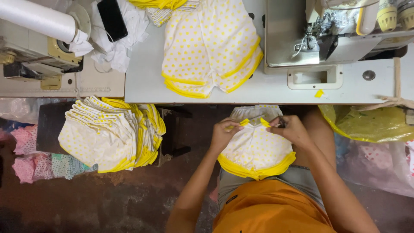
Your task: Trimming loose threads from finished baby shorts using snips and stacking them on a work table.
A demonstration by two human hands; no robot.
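Bright and even across the white table [142, 82], lit from overhead. Dim below the table edge, brown floor [125, 203] in murky shade. Soft glare along the roll of clear plastic [39, 17] at top left. Mostly sharp in the middle; slightly soft at the hands. Mild bending of straight lines toward the corners. Shadows faint and short.

The sewing table [258, 88] is the landmark. On it, a sewing machine [327, 34] sits at the right and a stack of shorts [211, 47] toward the left. Below its front edge, both hands [224, 133] [293, 129] hold one pair of shorts [256, 149] over the lap. A larger pile [112, 133] lies left of that.
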